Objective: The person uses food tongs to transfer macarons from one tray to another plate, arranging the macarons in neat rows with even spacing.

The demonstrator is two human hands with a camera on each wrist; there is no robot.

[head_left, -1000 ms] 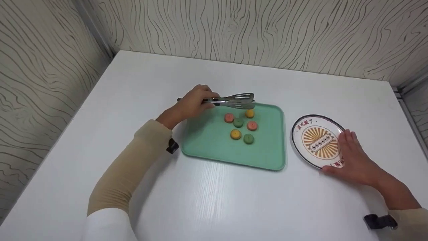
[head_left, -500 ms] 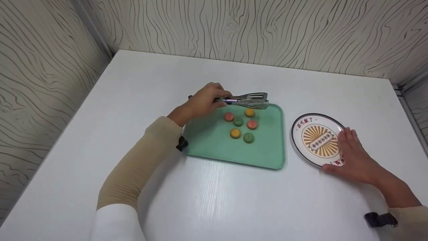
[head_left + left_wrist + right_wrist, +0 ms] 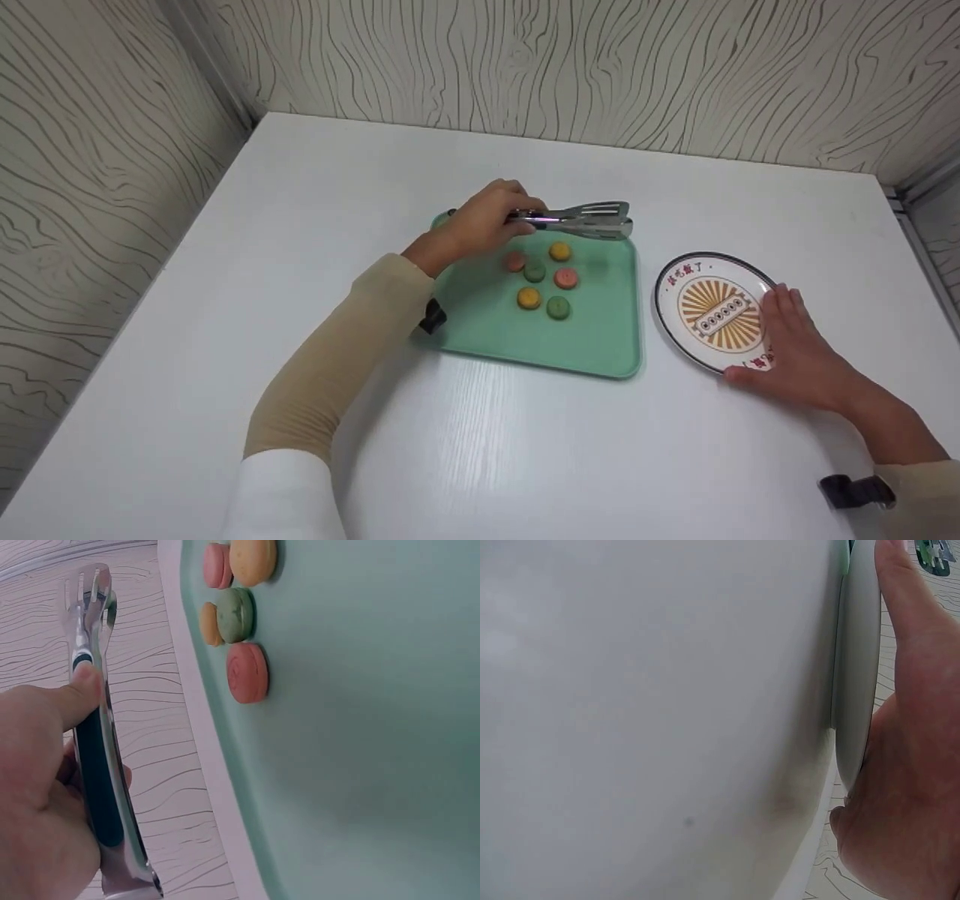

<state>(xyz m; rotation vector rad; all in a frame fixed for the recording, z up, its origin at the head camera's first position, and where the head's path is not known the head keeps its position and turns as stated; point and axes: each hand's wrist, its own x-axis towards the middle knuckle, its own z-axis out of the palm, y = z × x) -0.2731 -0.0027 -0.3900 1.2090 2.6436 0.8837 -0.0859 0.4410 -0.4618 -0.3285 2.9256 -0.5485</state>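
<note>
My left hand [image 3: 491, 217] grips a pair of metal tongs [image 3: 592, 220] with dark handle grips, above the far edge of the green tray [image 3: 585, 352]. The tongs' slotted ends point right and stand slightly apart, with nothing between them. In the left wrist view, the thumb lies along the tongs' dark handle [image 3: 97, 772]. Several pink, yellow and green macarons [image 3: 565, 278] lie on the tray. At right, my right hand [image 3: 806, 364] rests against the rim of a white patterned plate [image 3: 682, 341], fingers nearly straight, thumb at the near edge. Its fingertips are partly hidden in the right wrist view.
The white table [image 3: 420, 442] bears the tray and the plate, with a narrow gap between them. Wood-patterned panels [image 3: 525, 67] stand behind the table and along its left side. The left sleeve [image 3: 337, 360] crosses near the tray's left edge.
My left hand has carried the tongs to the right along the tray's far edge, past the far yellow macaron. The right hand and plate have stayed in place.
</note>
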